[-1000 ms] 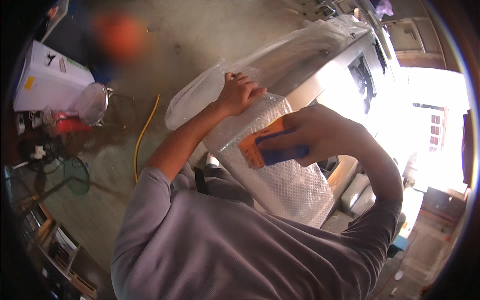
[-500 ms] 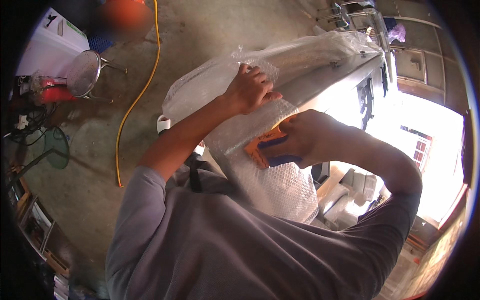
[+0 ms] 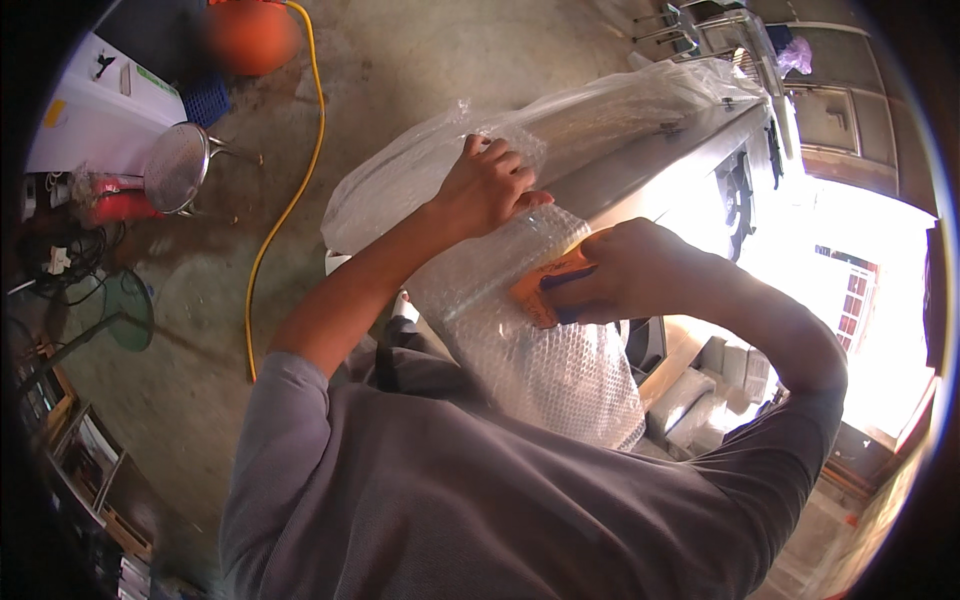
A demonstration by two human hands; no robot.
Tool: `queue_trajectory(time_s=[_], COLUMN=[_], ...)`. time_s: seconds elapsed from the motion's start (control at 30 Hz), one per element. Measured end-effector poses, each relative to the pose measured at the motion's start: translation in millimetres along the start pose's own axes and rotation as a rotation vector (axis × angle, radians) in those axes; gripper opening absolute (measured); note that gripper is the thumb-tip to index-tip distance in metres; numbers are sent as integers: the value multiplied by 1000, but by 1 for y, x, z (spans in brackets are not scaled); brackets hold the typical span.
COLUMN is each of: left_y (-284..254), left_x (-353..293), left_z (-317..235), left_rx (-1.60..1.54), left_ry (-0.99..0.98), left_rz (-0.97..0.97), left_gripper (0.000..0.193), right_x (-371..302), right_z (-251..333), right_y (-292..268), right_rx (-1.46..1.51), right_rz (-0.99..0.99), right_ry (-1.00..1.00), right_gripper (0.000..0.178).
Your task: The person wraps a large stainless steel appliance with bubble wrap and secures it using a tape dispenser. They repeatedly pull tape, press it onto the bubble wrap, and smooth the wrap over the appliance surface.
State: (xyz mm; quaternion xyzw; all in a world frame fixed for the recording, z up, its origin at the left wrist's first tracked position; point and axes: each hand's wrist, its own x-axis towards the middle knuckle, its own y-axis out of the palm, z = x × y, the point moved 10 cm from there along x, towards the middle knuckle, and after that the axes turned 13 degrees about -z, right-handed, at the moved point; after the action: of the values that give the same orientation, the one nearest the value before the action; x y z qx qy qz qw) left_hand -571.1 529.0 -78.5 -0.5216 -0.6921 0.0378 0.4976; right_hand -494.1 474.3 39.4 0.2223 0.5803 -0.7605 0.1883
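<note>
Clear bubble wrap (image 3: pixel 560 380) lies over the near end of a long metal-sided thing (image 3: pixel 640 165) and hangs down in front of my body. My left hand (image 3: pixel 487 190) is closed on a gathered edge of the wrap. To its right, my right hand (image 3: pixel 635 268) grips an orange and blue tape dispenser (image 3: pixel 538 297), holding it against the wrap. Handwriting marks the dispenser's orange side. My right fingers cover much of its blue handle, and the contact between tape and wrap cannot be made out.
A yellow hose (image 3: pixel 312 160) runs along the concrete floor on the left. Beyond it stand a round metal stool (image 3: pixel 178 168) and a white box-like thing (image 3: pixel 105 110). Wrapped blocks (image 3: pixel 725 365) sit at the right, below my right arm. Metal racks (image 3: pixel 725 45) are at the far right.
The view has shifted slightly, moving the floor objects rightward. My right hand and the tape dispenser sit a little farther right. My left hand keeps its grip on the wrap.
</note>
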Motion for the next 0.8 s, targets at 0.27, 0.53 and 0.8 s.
queue_trajectory(time_s=[0.27,0.53,0.8], left_y=[-6,-4,-10], left_x=[4,1,34], left_z=[-3,-3,-78], left_rx=[30,64,22], left_ry=[7,-4,31], left_rz=[-15,4,54], left_gripper=[51,47,49], right_x=[-36,-76,-121], right_z=[-63,-124,-185], right_y=[15,20,17], right_rx=[8,-72,-174], right_rz=[75,122,62], right_ry=[166,330,453], right_gripper=[49,46,45])
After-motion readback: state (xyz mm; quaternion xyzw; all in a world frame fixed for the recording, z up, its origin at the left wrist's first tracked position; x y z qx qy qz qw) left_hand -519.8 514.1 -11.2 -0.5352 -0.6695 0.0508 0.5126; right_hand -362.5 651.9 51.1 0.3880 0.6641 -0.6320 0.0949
